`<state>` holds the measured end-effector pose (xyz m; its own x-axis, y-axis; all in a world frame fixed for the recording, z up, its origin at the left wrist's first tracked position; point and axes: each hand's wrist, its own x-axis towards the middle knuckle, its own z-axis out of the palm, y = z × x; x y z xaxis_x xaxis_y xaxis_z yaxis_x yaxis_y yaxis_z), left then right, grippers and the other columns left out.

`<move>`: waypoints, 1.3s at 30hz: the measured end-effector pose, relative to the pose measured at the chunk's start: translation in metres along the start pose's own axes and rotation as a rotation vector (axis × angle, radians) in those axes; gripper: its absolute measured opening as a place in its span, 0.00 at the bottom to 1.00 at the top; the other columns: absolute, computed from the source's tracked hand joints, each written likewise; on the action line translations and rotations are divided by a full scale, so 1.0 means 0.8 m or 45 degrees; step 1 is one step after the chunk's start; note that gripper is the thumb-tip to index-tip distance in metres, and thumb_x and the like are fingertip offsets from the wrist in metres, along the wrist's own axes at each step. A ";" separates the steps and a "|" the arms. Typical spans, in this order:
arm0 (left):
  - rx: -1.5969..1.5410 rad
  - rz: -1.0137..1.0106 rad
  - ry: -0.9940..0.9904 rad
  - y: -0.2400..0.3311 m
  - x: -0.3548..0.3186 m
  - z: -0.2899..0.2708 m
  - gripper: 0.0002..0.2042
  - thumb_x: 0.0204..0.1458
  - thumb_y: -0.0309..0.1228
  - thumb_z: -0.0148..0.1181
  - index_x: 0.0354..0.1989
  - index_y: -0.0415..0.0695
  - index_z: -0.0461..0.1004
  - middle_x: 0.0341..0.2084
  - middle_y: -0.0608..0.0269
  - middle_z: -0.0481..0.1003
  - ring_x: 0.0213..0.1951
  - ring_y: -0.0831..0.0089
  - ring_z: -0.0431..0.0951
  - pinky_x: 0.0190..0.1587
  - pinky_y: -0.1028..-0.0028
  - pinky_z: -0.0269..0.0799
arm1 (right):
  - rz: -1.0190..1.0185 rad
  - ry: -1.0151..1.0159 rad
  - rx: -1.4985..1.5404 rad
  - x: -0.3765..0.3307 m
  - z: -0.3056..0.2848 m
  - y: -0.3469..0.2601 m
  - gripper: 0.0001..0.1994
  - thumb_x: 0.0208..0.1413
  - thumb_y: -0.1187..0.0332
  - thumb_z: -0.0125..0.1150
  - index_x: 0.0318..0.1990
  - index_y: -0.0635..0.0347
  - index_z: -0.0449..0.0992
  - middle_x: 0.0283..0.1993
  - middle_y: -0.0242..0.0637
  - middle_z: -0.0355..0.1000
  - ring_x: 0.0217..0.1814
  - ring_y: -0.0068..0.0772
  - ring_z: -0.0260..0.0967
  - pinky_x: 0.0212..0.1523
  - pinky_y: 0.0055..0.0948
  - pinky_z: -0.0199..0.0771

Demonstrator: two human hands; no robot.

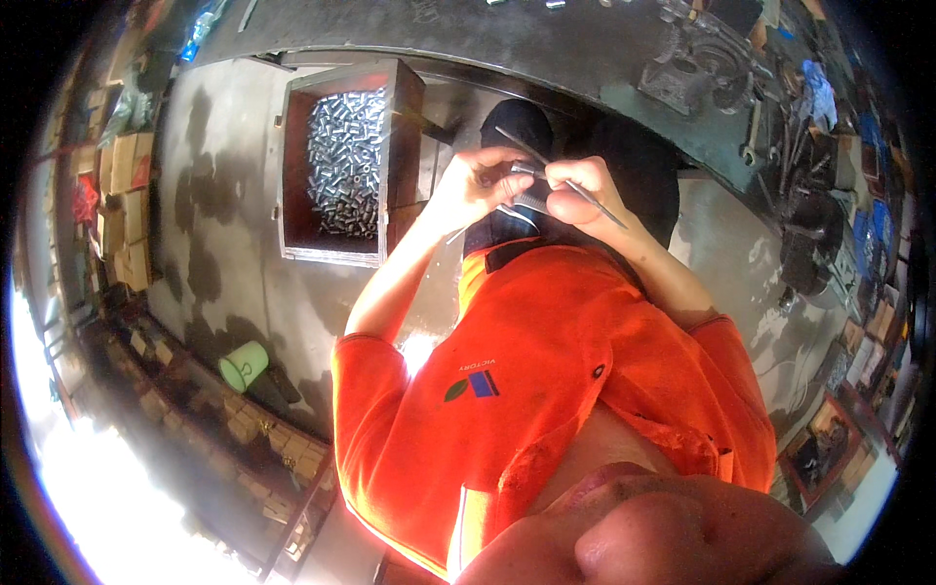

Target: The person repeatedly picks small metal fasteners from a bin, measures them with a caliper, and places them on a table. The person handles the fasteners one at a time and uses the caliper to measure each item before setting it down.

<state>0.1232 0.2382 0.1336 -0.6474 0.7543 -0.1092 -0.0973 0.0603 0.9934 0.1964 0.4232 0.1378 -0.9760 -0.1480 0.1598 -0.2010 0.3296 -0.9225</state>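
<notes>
In front of my torso, my left hand (485, 188) is closed, pinching a short metal cylinder (524, 168) between thumb and fingers. My right hand (583, 191), also closed, grips a thin dark metal rod (606, 212). The rod slants from upper left to lower right, and its upper part passes close beside the cylinder; I cannot tell whether they touch. Below the cylinder, between the hands, lies a ribbed grey piece (531, 203), partly hidden by the fingers. To the left stands an open box (402, 146) holding many short, shiny metal cylinders (343, 161).
A dark metal workbench (390, 29) runs along the far side. On its right lie a greasy metal fixture (682, 76), a wrench (753, 138) and a blue cloth (819, 95). A pale green bucket (244, 366) stands on the floor at left, near shelves with cardboard boxes (127, 166).
</notes>
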 end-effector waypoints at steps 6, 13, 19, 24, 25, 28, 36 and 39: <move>-0.166 -0.060 0.213 0.004 0.002 0.007 0.09 0.49 0.27 0.59 0.36 0.36 0.73 0.22 0.63 0.74 0.21 0.80 0.72 0.24 0.82 0.68 | 0.113 0.040 0.119 -0.003 -0.002 0.002 0.10 0.34 0.77 0.52 0.14 0.61 0.56 0.12 0.33 0.47 0.16 0.19 0.46 0.16 0.25 0.48; 1.046 0.307 0.647 -0.024 0.012 -0.031 0.09 0.34 0.23 0.61 0.28 0.40 0.75 0.20 0.60 0.71 0.18 0.73 0.72 0.22 0.77 0.66 | 0.037 -0.052 0.287 -0.020 -0.033 -0.040 0.12 0.31 0.72 0.52 0.12 0.60 0.53 0.12 0.31 0.46 0.15 0.20 0.45 0.16 0.26 0.44; 1.105 0.401 0.626 -0.024 0.013 -0.026 0.09 0.33 0.22 0.61 0.27 0.40 0.74 0.20 0.60 0.70 0.16 0.71 0.69 0.20 0.76 0.65 | -0.032 -0.100 0.216 -0.018 -0.021 -0.047 0.12 0.31 0.72 0.52 0.12 0.61 0.53 0.12 0.33 0.46 0.13 0.24 0.44 0.16 0.28 0.44; 1.146 0.442 0.591 -0.019 0.014 -0.022 0.10 0.32 0.22 0.61 0.28 0.41 0.75 0.20 0.60 0.70 0.17 0.71 0.71 0.21 0.75 0.66 | -0.005 -0.099 0.198 -0.013 -0.019 -0.049 0.11 0.32 0.73 0.51 0.12 0.60 0.54 0.11 0.34 0.46 0.13 0.24 0.44 0.15 0.28 0.45; 1.158 0.437 0.580 -0.016 0.014 -0.019 0.10 0.32 0.22 0.61 0.28 0.40 0.75 0.20 0.60 0.71 0.17 0.70 0.71 0.21 0.74 0.66 | 0.005 -0.112 0.198 -0.013 -0.019 -0.049 0.10 0.32 0.74 0.51 0.12 0.60 0.55 0.11 0.34 0.46 0.13 0.24 0.44 0.15 0.28 0.45; 1.229 0.520 0.572 -0.019 0.017 -0.018 0.12 0.31 0.22 0.62 0.28 0.40 0.75 0.21 0.60 0.71 0.18 0.70 0.72 0.21 0.74 0.66 | 0.056 -0.106 0.174 -0.006 -0.012 -0.041 0.09 0.33 0.74 0.51 0.12 0.60 0.56 0.11 0.35 0.47 0.12 0.24 0.45 0.15 0.28 0.46; 1.124 0.457 0.524 -0.028 0.015 -0.022 0.11 0.32 0.22 0.62 0.28 0.41 0.74 0.21 0.59 0.71 0.21 0.63 0.74 0.23 0.71 0.68 | 0.047 -0.134 0.134 0.010 -0.008 -0.036 0.09 0.34 0.74 0.56 0.13 0.60 0.61 0.11 0.39 0.53 0.12 0.25 0.49 0.16 0.27 0.52; 1.171 0.484 0.471 -0.027 0.017 -0.020 0.11 0.32 0.22 0.61 0.29 0.43 0.73 0.21 0.59 0.69 0.21 0.61 0.73 0.23 0.69 0.68 | 0.000 -0.098 0.091 0.006 -0.008 -0.041 0.08 0.33 0.76 0.54 0.13 0.60 0.60 0.11 0.40 0.53 0.12 0.28 0.48 0.15 0.28 0.51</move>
<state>0.1041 0.2369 0.1103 -0.7197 0.5912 0.3640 0.6690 0.4504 0.5913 0.1979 0.4179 0.1711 -0.9661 -0.2202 0.1349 -0.1918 0.2623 -0.9457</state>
